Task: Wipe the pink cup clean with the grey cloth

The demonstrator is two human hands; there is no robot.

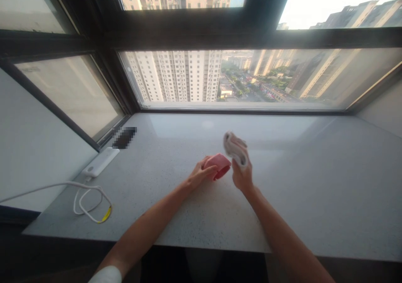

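Now left hand [201,175] pressing fingers [209,168] together against pink folded cloth [219,165], lying on speckled stone table [301,199], long axis running left-right, just right of those fingers; right hand [242,177] raising white cloth [235,148], pinching it beside pink cloth.

Cloth [235,149] in right hand [241,176], countertop [298,190] below

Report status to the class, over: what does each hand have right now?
Left hand on pink folded cloth. Right hand gripping white cloth. White cable off left, apart from hands.
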